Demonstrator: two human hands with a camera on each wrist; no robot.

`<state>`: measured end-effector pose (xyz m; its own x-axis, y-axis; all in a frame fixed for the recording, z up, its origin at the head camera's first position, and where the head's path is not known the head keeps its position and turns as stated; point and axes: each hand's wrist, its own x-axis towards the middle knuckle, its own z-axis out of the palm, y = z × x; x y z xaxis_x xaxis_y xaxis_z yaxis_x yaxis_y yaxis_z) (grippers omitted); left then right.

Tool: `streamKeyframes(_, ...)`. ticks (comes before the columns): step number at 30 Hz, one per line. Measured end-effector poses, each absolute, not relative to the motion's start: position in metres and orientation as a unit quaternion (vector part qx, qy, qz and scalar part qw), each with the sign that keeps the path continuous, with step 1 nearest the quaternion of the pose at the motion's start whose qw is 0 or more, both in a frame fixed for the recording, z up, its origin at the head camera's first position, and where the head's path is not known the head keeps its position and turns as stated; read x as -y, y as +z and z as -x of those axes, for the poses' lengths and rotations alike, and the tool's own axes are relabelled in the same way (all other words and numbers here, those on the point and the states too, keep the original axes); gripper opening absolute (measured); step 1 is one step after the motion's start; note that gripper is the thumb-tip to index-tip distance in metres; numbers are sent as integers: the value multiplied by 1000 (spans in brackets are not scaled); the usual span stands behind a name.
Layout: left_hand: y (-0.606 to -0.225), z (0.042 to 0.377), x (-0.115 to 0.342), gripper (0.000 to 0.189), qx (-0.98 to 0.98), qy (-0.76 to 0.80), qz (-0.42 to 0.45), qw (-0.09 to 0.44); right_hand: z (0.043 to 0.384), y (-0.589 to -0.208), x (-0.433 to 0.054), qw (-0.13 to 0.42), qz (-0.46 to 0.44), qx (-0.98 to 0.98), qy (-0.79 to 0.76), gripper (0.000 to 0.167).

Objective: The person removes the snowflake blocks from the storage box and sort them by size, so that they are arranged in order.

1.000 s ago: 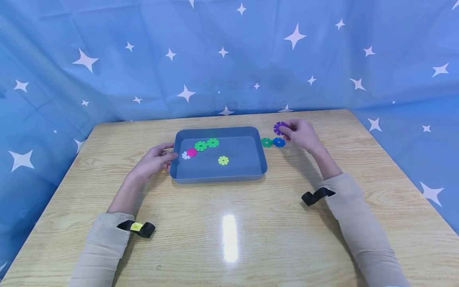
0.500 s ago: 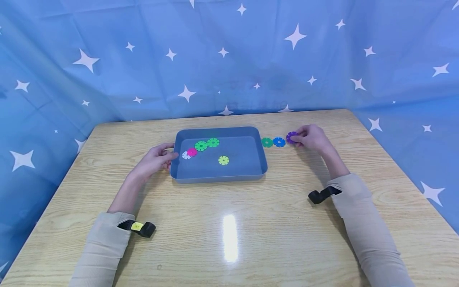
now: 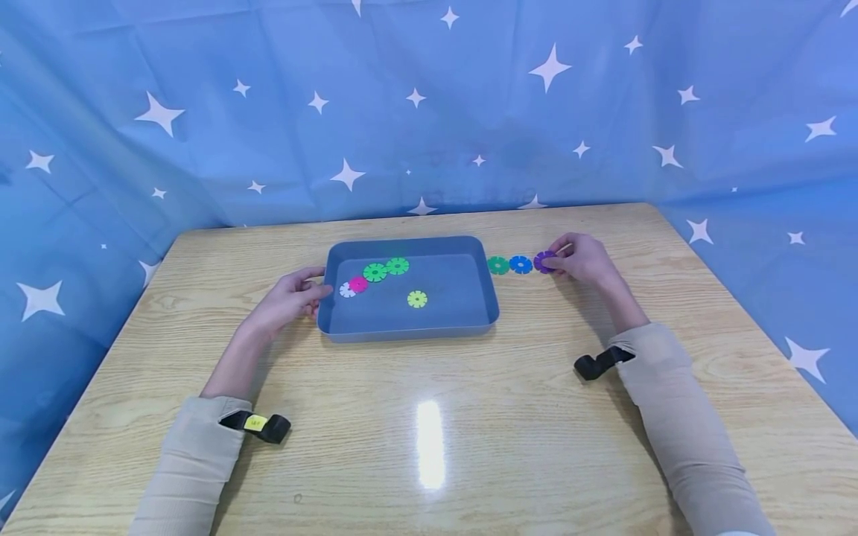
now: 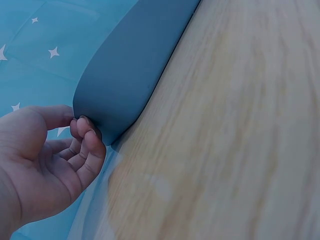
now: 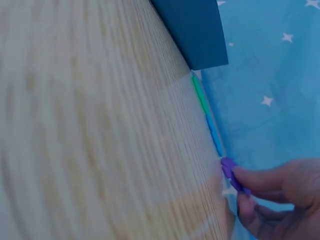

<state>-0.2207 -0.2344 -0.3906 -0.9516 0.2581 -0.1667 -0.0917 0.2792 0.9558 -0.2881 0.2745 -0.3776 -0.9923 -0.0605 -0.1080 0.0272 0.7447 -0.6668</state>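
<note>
A purple notched disc [image 3: 542, 262] is pinched between the thumb and fingers of my right hand [image 3: 585, 260], at the right end of a row on the table. Left of it lie a blue notched disc [image 3: 520, 265] and a green notched disc [image 3: 498, 266]. In the right wrist view the purple disc [image 5: 231, 174] tilts, its edge close by the blue disc [image 5: 214, 135]. My left hand [image 3: 290, 299] grips the left wall of a grey-blue tray [image 3: 409, 336]; in the left wrist view thumb and fingertips pinch the tray's corner [image 4: 107, 110].
Inside the tray lie two light-green discs [image 3: 375, 272], a pink disc [image 3: 358, 284] overlapping a white disc [image 3: 346, 290], and a yellow disc [image 3: 417, 299]. The wooden table [image 3: 362, 432] ends at the back against a blue star-patterned cloth [image 3: 402, 134].
My right hand has carried the purple disc from above the blue disc rightward and down to the row's right end. My left hand and the tray have stayed put.
</note>
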Motion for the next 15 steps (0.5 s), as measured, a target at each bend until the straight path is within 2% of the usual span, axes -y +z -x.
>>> streamKeyframes(15,-390,220,234,59,-786,598,-53,145,288,-381,-276,45,23,-934,-353,35)
